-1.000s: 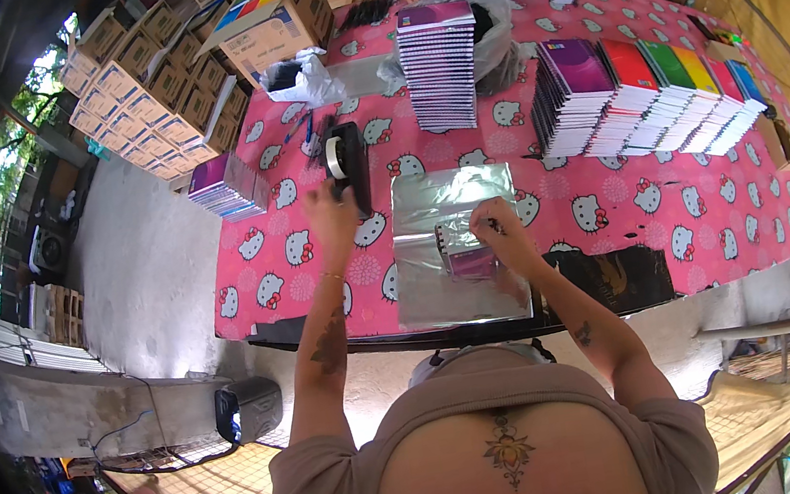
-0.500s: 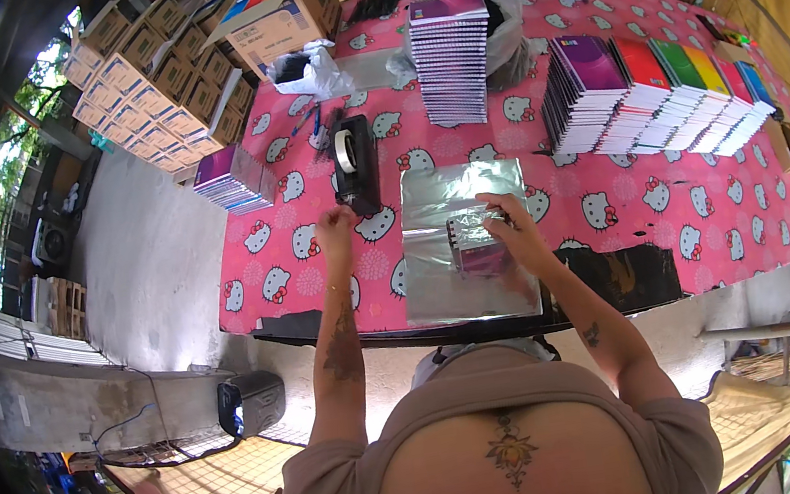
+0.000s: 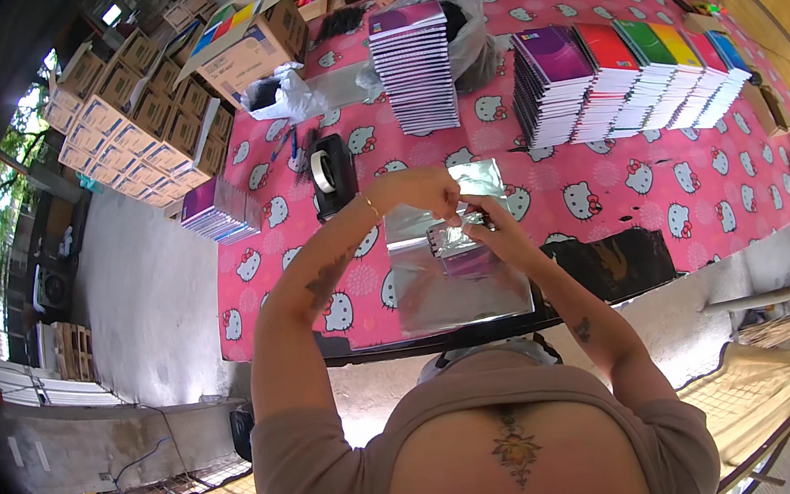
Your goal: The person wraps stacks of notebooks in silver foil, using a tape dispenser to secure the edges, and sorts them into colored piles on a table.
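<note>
Pink patterned cloth covers the long table (image 3: 609, 187), whose near edge runs just in front of the person, with bare grey floor (image 3: 152, 311) off its left end giving open room there. Across the far half stand a fanned row of coloured notebooks (image 3: 623, 73), a tall stack of purple notebooks (image 3: 413, 67) and a smaller pile (image 3: 216, 211) at the left edge, so the free surface is the near strip. Cardboard boxes (image 3: 135, 122) crowd the ground beyond the left corner. On that near strip lies a sheet of silver wrapping film (image 3: 455, 279), reaching down to the table's front edge, with a black tape dispenser (image 3: 332, 173) just to its left. Over the upper part of the sheet sits a small bundle wrapped in the same silver film (image 3: 458, 243). The left hand (image 3: 418, 191) is curled, fingers pinched on the film at the bundle's top; the right hand (image 3: 503, 227) is closed on the bundle's right side. A second ago the left hand was up by the tape dispenser and well apart from the right; now both hands meet over the bundle, and the film is folded up around it rather than lying flat.
</note>
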